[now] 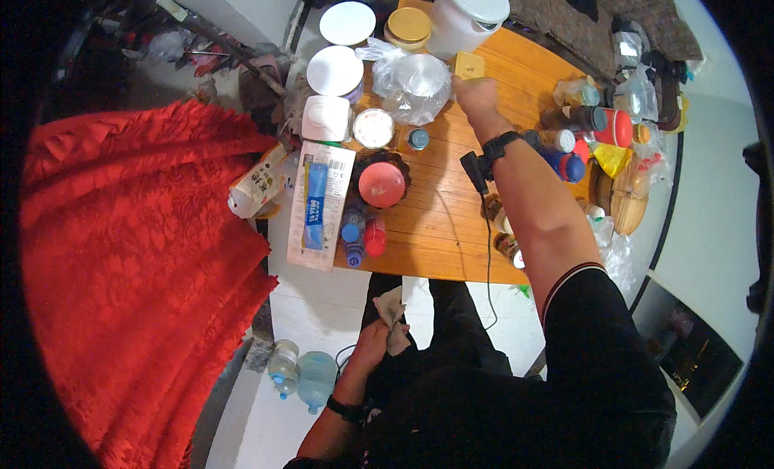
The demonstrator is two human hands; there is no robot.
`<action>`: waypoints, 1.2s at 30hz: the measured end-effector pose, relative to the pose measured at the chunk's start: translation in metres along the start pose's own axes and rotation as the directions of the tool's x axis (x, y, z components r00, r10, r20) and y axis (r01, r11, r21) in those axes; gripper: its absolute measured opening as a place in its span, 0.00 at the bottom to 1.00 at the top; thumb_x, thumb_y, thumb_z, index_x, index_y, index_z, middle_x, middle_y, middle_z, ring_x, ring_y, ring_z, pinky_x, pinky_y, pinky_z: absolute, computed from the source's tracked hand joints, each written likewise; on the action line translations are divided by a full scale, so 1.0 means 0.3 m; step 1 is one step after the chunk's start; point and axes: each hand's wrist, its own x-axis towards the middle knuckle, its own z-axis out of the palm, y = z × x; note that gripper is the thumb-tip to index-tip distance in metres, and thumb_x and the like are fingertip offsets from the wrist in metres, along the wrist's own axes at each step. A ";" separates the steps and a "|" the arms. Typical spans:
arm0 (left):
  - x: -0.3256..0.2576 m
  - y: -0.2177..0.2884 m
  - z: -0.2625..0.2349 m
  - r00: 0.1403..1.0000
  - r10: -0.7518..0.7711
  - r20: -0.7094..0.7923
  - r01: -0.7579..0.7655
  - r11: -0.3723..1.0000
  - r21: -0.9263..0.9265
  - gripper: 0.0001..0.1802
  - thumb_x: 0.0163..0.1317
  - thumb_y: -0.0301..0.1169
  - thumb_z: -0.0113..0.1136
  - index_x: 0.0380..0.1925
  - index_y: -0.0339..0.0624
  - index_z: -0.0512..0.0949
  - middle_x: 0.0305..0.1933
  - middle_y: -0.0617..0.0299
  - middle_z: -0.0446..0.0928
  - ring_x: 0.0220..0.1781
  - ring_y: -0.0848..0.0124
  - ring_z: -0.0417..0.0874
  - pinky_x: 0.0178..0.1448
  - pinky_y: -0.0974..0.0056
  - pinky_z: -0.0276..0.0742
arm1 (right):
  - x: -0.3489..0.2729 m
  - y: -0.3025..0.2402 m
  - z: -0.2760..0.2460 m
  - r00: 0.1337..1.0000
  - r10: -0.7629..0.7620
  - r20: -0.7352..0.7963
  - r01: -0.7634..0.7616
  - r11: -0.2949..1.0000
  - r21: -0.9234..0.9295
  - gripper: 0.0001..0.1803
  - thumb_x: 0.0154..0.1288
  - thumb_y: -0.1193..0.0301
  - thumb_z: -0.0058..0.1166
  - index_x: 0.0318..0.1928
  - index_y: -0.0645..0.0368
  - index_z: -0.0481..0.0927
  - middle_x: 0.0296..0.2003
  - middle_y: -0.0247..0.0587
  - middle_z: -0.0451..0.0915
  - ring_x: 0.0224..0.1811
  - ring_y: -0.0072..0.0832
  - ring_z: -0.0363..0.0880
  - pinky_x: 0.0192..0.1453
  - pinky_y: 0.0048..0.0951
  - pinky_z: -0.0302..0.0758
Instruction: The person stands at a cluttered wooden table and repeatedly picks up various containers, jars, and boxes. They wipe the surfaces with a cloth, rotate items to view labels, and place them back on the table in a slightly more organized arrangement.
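Observation:
At the far side of the wooden table [439,219], my right hand [477,96] reaches out and its fingers close on the near side of a small yellow square box [468,66]. That box stands beside a clear plastic bag [415,90] with a round clear container in it, and in front of a large white lidded bucket [468,21]. Low by my lap, my left hand [372,344] grips a crumpled greyish-white cloth [390,309], which sticks up from the fingers. A black wristband shows on each wrist, and a cable hangs near the right one.
White-lidded tubs [334,70], a pink-topped jar [381,184] and a flat package [322,207] crowd the left side. Several bottles and jars [584,117] line the right edge. Red cloth [145,291] hangs at left; large plastic bottles [317,380] stand on the floor.

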 end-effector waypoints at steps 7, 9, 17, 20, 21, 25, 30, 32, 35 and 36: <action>0.001 0.018 0.012 1.000 -0.015 -0.027 0.014 0.999 -0.046 0.27 0.86 0.39 0.37 0.70 0.33 0.75 0.57 0.48 0.88 0.56 0.62 0.91 0.61 0.58 0.87 | 0.096 0.053 0.004 0.970 -0.045 0.240 -0.011 0.974 0.228 0.38 0.60 0.40 0.73 0.42 0.71 0.89 0.42 0.67 0.90 0.46 0.54 0.93 0.50 0.49 0.88; 0.002 0.012 0.024 0.999 -0.026 -0.032 0.025 0.999 -0.041 0.27 0.86 0.39 0.37 0.70 0.33 0.75 0.57 0.49 0.88 0.56 0.63 0.90 0.61 0.59 0.87 | 0.112 0.049 0.004 0.984 -0.066 0.163 0.055 0.996 0.072 0.37 0.63 0.45 0.74 0.43 0.75 0.88 0.37 0.62 0.90 0.39 0.47 0.93 0.43 0.44 0.88; 0.034 -0.046 0.056 0.998 -0.064 -0.015 0.065 0.986 0.154 0.30 0.85 0.44 0.38 0.71 0.33 0.74 0.57 0.49 0.89 0.56 0.63 0.91 0.60 0.60 0.87 | 0.050 0.015 -0.049 0.981 0.002 0.195 -0.036 0.985 0.170 0.41 0.63 0.47 0.75 0.56 0.76 0.80 0.50 0.69 0.88 0.54 0.58 0.90 0.58 0.50 0.86; 0.037 -0.046 0.084 0.999 -0.030 0.027 0.026 0.991 0.131 0.30 0.85 0.43 0.36 0.72 0.33 0.74 0.57 0.49 0.88 0.57 0.63 0.90 0.61 0.59 0.87 | -0.088 0.055 -0.156 0.965 -0.258 0.050 0.235 0.931 0.281 0.37 0.64 0.54 0.75 0.57 0.76 0.78 0.47 0.70 0.87 0.51 0.63 0.88 0.56 0.55 0.85; 0.040 -0.040 0.094 0.999 -0.041 0.019 0.037 0.984 0.173 0.30 0.84 0.42 0.36 0.72 0.33 0.74 0.57 0.49 0.88 0.57 0.63 0.90 0.61 0.59 0.87 | -0.147 0.079 -0.203 0.959 -0.284 0.021 0.273 0.938 0.213 0.35 0.65 0.56 0.74 0.58 0.75 0.77 0.48 0.70 0.86 0.52 0.64 0.86 0.58 0.56 0.83; 0.072 -0.001 0.141 0.999 0.025 0.028 -0.032 0.954 0.297 0.29 0.84 0.40 0.35 0.71 0.32 0.74 0.58 0.48 0.88 0.57 0.62 0.90 0.63 0.58 0.86 | -0.366 0.240 -0.471 0.905 -0.424 0.031 0.420 0.903 0.091 0.29 0.68 0.66 0.71 0.61 0.71 0.76 0.57 0.67 0.81 0.62 0.62 0.80 0.67 0.52 0.77; 0.077 0.048 0.236 0.999 0.006 0.043 -0.014 0.982 0.190 0.27 0.83 0.36 0.35 0.67 0.30 0.76 0.57 0.48 0.88 0.57 0.62 0.90 0.65 0.60 0.84 | -0.364 0.528 -0.834 0.863 -0.478 -0.163 0.444 0.872 -0.206 0.32 0.61 0.68 0.73 0.63 0.64 0.76 0.53 0.60 0.79 0.57 0.58 0.78 0.64 0.54 0.74; 0.074 0.062 0.282 1.000 0.001 0.031 -0.005 0.992 0.124 0.25 0.84 0.35 0.35 0.59 0.29 0.80 0.55 0.50 0.89 0.55 0.64 0.89 0.64 0.62 0.82 | -0.326 0.625 -0.885 0.889 -0.382 -0.252 0.293 0.898 -0.329 0.36 0.61 0.65 0.74 0.66 0.65 0.73 0.57 0.61 0.78 0.60 0.59 0.76 0.67 0.55 0.73; 0.071 0.060 0.333 1.000 -0.003 0.020 0.000 0.986 0.167 0.25 0.84 0.35 0.36 0.59 0.29 0.80 0.55 0.49 0.88 0.55 0.63 0.89 0.64 0.61 0.83 | -0.261 0.719 -0.859 0.952 -0.252 -0.175 0.195 0.937 -0.291 0.47 0.60 0.58 0.77 0.72 0.66 0.68 0.61 0.67 0.77 0.64 0.62 0.76 0.71 0.56 0.72; 0.072 0.055 0.343 1.000 -0.022 0.014 0.019 0.976 0.218 0.25 0.84 0.36 0.36 0.61 0.29 0.79 0.56 0.48 0.88 0.55 0.63 0.89 0.64 0.61 0.83 | -0.248 0.739 -0.841 0.974 -0.179 -0.135 0.141 0.958 -0.251 0.48 0.60 0.57 0.77 0.73 0.66 0.66 0.61 0.68 0.77 0.65 0.63 0.75 0.72 0.56 0.72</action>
